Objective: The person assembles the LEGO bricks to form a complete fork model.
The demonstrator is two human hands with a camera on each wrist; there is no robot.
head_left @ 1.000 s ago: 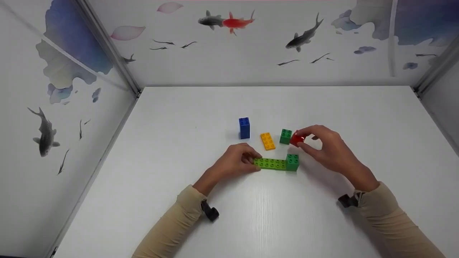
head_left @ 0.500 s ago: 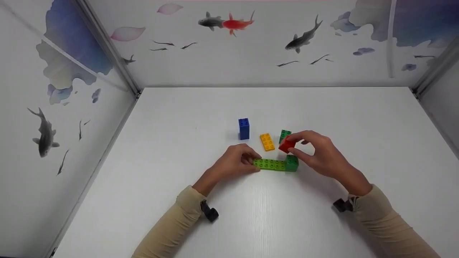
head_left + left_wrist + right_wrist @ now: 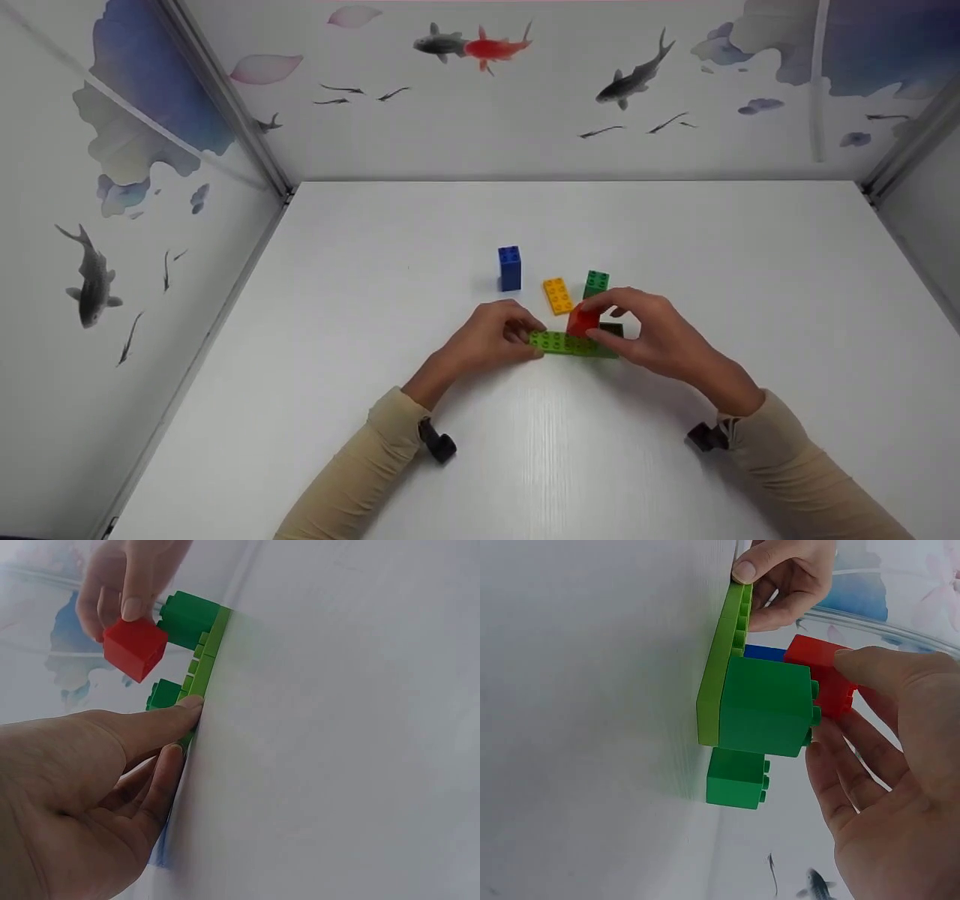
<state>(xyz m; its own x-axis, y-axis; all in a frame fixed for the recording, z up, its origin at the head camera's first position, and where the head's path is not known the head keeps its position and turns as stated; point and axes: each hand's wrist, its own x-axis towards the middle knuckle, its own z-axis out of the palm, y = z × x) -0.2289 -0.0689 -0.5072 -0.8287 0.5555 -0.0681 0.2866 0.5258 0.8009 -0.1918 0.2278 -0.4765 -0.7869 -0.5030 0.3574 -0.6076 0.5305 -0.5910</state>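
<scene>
My left hand [image 3: 491, 334] pinches the left end of a flat light green brick strip [image 3: 555, 343] lying on the table. A dark green brick [image 3: 765, 705] stands on the strip's right end; in the head view my right hand mostly covers it. Between thumb and fingers, my right hand [image 3: 660, 334] holds a red brick [image 3: 582, 321]. The left wrist view shows this red brick [image 3: 136, 649] tilted and apart from the strip, above its studs. Behind the strip sits a second green brick [image 3: 597, 282], partly hidden by the right hand.
A tall blue brick [image 3: 510, 268] stands upright at the back left of the strip. Beside it lies a flat yellow brick [image 3: 557, 295]. Printed panels [image 3: 450, 135] border the white table [image 3: 390, 240] at the back and sides.
My right hand has carried the red brick left and toward me, from beside the rear green brick to over the light green strip. The left hand keeps its place.
</scene>
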